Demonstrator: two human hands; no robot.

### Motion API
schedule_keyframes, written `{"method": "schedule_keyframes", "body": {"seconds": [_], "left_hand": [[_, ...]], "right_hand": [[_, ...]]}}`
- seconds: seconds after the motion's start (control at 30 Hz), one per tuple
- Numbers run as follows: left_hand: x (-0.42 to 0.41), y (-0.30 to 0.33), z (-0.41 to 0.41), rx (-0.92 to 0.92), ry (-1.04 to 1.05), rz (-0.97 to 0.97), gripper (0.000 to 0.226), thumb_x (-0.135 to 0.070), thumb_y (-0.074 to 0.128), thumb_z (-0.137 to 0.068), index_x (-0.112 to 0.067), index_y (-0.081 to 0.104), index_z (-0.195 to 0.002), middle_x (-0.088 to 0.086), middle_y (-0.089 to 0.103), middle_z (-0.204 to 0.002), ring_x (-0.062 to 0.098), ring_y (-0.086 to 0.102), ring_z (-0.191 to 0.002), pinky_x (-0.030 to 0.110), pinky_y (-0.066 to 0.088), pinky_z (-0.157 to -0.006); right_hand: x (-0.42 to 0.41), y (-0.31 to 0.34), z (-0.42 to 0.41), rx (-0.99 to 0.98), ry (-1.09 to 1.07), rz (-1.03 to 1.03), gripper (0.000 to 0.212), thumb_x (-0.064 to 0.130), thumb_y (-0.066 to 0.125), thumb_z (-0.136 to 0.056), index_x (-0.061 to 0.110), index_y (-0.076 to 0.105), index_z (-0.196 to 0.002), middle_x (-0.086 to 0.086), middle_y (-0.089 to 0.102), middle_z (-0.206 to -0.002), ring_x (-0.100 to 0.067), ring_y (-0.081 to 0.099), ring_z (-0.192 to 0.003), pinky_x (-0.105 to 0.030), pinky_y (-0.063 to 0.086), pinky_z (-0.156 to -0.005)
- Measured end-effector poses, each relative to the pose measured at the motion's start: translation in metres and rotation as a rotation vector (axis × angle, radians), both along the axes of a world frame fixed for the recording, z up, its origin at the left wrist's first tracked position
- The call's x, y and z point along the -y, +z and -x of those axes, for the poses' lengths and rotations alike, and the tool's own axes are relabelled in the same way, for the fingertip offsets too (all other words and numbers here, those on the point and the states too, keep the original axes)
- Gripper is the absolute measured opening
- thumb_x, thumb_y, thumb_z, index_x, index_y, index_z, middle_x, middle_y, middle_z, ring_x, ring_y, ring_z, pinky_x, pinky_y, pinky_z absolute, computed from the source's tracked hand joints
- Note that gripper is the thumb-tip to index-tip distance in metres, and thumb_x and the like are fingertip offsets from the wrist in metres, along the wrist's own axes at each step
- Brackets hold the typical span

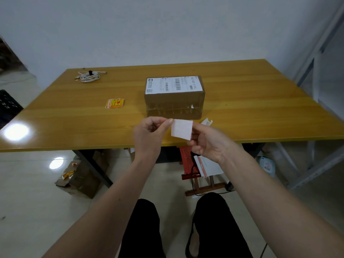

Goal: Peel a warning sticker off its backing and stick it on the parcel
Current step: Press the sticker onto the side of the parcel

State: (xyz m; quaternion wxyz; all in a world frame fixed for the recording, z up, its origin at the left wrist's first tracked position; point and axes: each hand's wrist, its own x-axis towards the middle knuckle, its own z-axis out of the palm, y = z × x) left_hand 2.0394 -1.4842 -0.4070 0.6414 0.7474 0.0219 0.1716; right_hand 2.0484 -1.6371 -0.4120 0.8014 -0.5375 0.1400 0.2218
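Observation:
A brown cardboard parcel (175, 101) with a white shipping label on top stands in the middle of the yellow wooden table (74, 112). In front of it, above the table's near edge, both hands hold one sticker sheet (182, 129) whose white back faces me. My left hand (149, 135) pinches its upper left corner between thumb and forefinger. My right hand (208, 140) grips its right side from behind. A small stack of red and yellow warning stickers (115, 103) lies on the table left of the parcel.
A coiled white cable (89, 76) lies at the table's far left. A scrap of white backing paper (207, 121) rests by the parcel's near right corner. Under the table are a torn cardboard box (78, 178), a small wooden stool (202, 183) and papers. A metal rack (316, 71) stands at right.

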Motion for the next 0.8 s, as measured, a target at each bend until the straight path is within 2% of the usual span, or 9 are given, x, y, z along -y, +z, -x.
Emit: {"method": "schedule_keyframes", "body": {"seconds": [0.1,0.17,0.23,0.33,0.47,0.63,0.8], "left_hand": [[-0.006,0.002,0.005,0.013,0.007,0.004,0.011,-0.018,0.076,-0.076,-0.026,0.068,-0.073,-0.007,0.068,-0.072,0.007,0.057,-0.068,0.013,0.048,-0.060],[-0.009,0.003,0.009,0.029,0.011,0.018,0.011,-0.017,0.076,-0.076,-0.025,0.068,-0.073,-0.008,0.068,-0.071,0.002,0.057,-0.065,0.012,0.048,-0.059],[-0.011,0.005,0.013,0.042,-0.004,0.032,0.011,-0.015,0.076,-0.076,-0.023,0.068,-0.073,-0.009,0.067,-0.070,-0.004,0.057,-0.061,0.010,0.048,-0.059],[-0.014,0.007,0.018,0.044,-0.057,0.048,0.011,-0.011,0.075,-0.076,-0.021,0.070,-0.073,-0.009,0.069,-0.070,-0.002,0.062,-0.064,0.011,0.051,-0.064],[-0.018,0.007,0.023,0.032,-0.107,0.036,0.011,-0.008,0.074,-0.076,-0.018,0.070,-0.076,-0.007,0.070,-0.073,-0.002,0.065,-0.067,0.011,0.052,-0.067],[-0.027,0.006,0.025,-0.033,-0.148,0.001,0.014,-0.007,0.074,-0.076,-0.015,0.071,-0.087,-0.004,0.072,-0.083,0.002,0.068,-0.077,0.013,0.053,-0.071],[-0.030,0.007,0.026,-0.065,-0.167,-0.034,0.019,-0.005,0.071,-0.078,-0.017,0.069,-0.092,-0.008,0.073,-0.087,0.001,0.069,-0.083,0.011,0.053,-0.074]], "right_hand": [[-0.004,0.001,0.003,-0.051,0.068,0.052,0.041,0.045,0.044,-0.096,0.009,0.059,-0.084,-0.004,0.050,-0.061,-0.010,0.043,-0.043,-0.016,0.026,-0.031],[-0.006,0.002,0.006,-0.059,0.143,0.083,0.049,0.050,0.041,-0.095,0.007,0.062,-0.085,-0.004,0.052,-0.056,-0.009,0.040,-0.039,-0.015,0.025,-0.030],[-0.010,0.003,0.008,-0.038,0.169,0.070,0.042,0.044,0.045,-0.096,0.007,0.063,-0.093,-0.004,0.053,-0.055,-0.008,0.039,-0.037,-0.015,0.024,-0.029],[-0.013,0.005,0.011,0.035,0.135,0.016,0.022,0.023,0.053,-0.094,0.008,0.064,-0.104,-0.004,0.058,-0.058,-0.007,0.045,-0.041,-0.014,0.030,-0.031],[-0.014,0.008,0.013,0.116,0.102,0.036,0.012,0.009,0.059,-0.090,0.005,0.065,-0.100,-0.005,0.064,-0.071,-0.009,0.053,-0.053,-0.016,0.041,-0.040],[-0.014,0.008,0.015,0.183,0.027,0.092,0.023,-0.001,0.061,-0.086,0.000,0.064,-0.109,-0.006,0.066,-0.079,-0.012,0.057,-0.062,-0.017,0.043,-0.047],[-0.015,0.007,0.014,0.261,-0.046,0.212,0.018,-0.002,0.064,-0.085,0.010,0.066,-0.098,-0.007,0.072,-0.082,-0.015,0.064,-0.071,-0.021,0.047,-0.057]]}}
